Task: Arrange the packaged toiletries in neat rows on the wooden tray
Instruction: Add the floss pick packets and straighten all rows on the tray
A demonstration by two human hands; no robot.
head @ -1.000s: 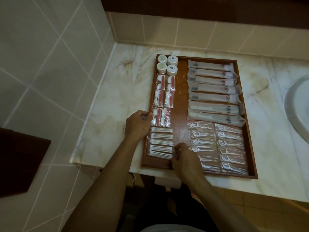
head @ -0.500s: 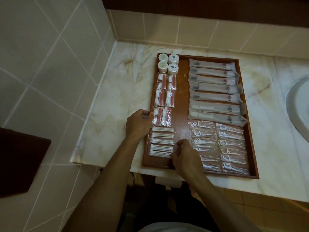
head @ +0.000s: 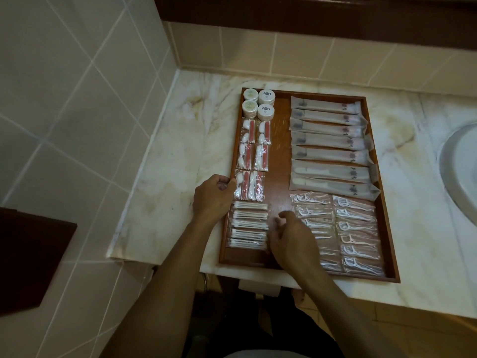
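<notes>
The cotton swab packs lie long axis left-right, sandwiched between both hands: left hand loosely curled at the wooden tray rim, right hand fingers loosely spread just right of them.

Reddish-brown wooden tray on cream marble counter veined in yellow-brown. White cotton swabs, clear-wrapped; white round jars with dark emblems. Beige square wall tiles.

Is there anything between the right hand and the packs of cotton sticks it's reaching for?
Nothing visible. The right hand sits beside the cotton swab packets, with only a thin strip of bare wooden tray between them. The left hand is at the tray's left edge, out of the way.
</notes>
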